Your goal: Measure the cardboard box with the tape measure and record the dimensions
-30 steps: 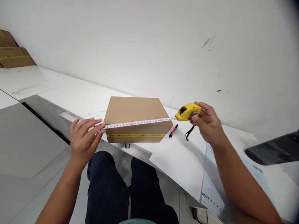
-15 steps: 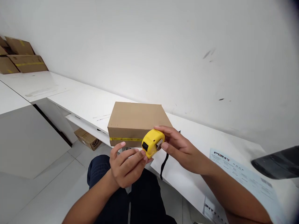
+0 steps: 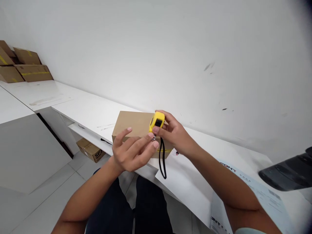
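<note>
The right hand (image 3: pixel 174 130) is gripping the yellow tape measure (image 3: pixel 157 120) above the cardboard carton (image 3: pixel 131 122). The left hand (image 3: pixel 130 156) is holding its thumb and forefinger close together at the measure's mouth; whether they are pinching anything, I cannot tell. This is seemingly adjusting the measure, calling for a sure pinch. The 2 hands and dangling wrist strap (image 3: pixel 160 159) are blocking the carton's front.

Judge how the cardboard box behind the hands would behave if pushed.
The cardboard box looks fairly stiff, given its flat faces and straight edges. Being low and broad, it would probably slide on the white desk rather than tip.
</note>
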The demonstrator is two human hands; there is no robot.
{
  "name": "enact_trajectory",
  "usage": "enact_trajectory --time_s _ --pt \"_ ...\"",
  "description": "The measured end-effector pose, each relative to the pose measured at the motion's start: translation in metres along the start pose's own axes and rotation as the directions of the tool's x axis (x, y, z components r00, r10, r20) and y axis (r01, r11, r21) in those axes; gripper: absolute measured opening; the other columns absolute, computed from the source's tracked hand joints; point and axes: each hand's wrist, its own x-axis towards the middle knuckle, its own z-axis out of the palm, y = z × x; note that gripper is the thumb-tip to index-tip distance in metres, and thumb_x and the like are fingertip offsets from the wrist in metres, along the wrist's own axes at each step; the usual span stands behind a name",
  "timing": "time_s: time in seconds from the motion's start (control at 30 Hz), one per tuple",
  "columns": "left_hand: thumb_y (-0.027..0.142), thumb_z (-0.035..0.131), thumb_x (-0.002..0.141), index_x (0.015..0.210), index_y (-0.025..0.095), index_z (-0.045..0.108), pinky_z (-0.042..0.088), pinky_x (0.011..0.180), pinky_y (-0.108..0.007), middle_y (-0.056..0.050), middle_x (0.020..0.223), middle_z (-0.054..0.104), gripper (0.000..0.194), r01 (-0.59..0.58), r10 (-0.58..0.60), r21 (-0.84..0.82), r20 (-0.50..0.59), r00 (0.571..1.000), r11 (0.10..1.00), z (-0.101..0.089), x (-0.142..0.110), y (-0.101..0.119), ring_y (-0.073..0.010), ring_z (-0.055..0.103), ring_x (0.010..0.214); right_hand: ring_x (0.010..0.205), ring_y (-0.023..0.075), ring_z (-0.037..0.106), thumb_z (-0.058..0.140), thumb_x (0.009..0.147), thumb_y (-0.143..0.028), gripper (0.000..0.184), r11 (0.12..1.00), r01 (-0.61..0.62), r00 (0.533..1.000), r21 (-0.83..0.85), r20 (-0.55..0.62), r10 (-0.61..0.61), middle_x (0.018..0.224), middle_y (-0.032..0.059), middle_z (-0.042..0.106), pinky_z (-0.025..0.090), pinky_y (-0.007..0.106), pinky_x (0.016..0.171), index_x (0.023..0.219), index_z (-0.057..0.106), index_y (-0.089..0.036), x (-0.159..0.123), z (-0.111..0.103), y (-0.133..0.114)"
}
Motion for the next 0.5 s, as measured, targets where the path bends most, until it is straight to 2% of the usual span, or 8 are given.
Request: enact_trajectory --time_s 0.07,0.13,0.2,0.27,0.37,0.5 --pt "0.017 0.079 0.08 0.118 0.037 0.055 0.049 0.1 -0.036 0.007 0.106 0.078 0.048 -0.008 0.008 0.002 -0.019 1.0 1.0 0.0 -0.002 -0.004 -0.0075 0.072 0.074 0.11 0.0238 0.063 0.079 0.076 -0.045 0.074 0.999 0.052 0.998 -0.015 0.018 -0.052 0.127 0.0055 0.059 0.051 0.043 0.102 0.14 0.045 -0.032 0.037 -0.011 0.007" --pt "0.013 0.081 0.077 0.111 0.031 0.057 0.051 0.093 -0.033 0.004 0.098 0.08 0.045 -0.036 0.036 -0.002 -0.046 0.998 0.999 -0.002 -0.005 0.0 -0.007 0.07 0.07 0.11 0.0235 0.063 0.081 0.073 -0.041 0.081 0.995 0.09 0.996 -0.035 -0.001 -0.091 0.139 0.0072 0.052 0.049 0.043 0.106 0.144 0.043 -0.029 0.079 -0.024 0.022" --pt "0.012 0.082 0.076 0.103 0.026 0.059 0.052 0.089 -0.033 0.002 0.089 0.08 0.038 -0.07 0.069 -0.025 -0.053 0.996 0.997 -0.004 -0.012 0.007 -0.0074 0.069 0.065 0.112 0.0241 0.062 0.081 0.07 -0.036 0.085 0.997 0.068 0.998 -0.045 -0.014 -0.069 0.145 0.0094 0.046 0.047 0.043 0.108 0.145 0.042 -0.026 0.12 -0.037 0.043" --pt "0.012 0.081 0.077 0.097 0.025 0.061 0.052 0.087 -0.033 0.002 0.085 0.079 0.03 -0.091 0.09 -0.047 -0.03 0.996 0.995 -0.006 -0.019 0.014 -0.0073 0.067 0.063 0.115 0.0261 0.059 0.08 0.066 -0.029 0.083 0.997 -0.009 0.999 -0.07 -0.039 0.007 0.148 0.0117 0.043 0.046 0.046 0.108 0.141 0.045 -0.023 0.153 -0.046 0.062" --pt "0.013 0.075 0.082 0.096 0.025 0.065 0.051 0.088 -0.033 0.003 0.085 0.078 0.021 -0.084 0.086 -0.051 0.045 0.995 0.995 -0.004 -0.03 0.014 -0.0075 0.065 0.065 0.115 0.0275 0.056 0.078 0.061 -0.021 0.075 0.995 -0.05 0.999 -0.09 -0.022 0.049 0.142 0.014 0.047 0.046 0.049 0.106 0.131 0.05 -0.021 0.183 -0.052 0.084" --pt "0.009 0.065 0.088 0.105 0.021 0.067 0.046 0.093 -0.036 0.0 0.093 0.078 0.021 -0.01 0.012 -0.01 0.186 0.983 1.0 0.011 -0.034 0.005 -0.0131 0.066 0.078 0.111 0.0239 0.057 0.078 0.06 -0.024 0.069 0.995 -0.017 0.999 -0.094 0.048 0.022 0.136 0.0102 0.051 0.048 0.047 0.104 0.123 0.051 -0.023 0.194 -0.053 0.098"
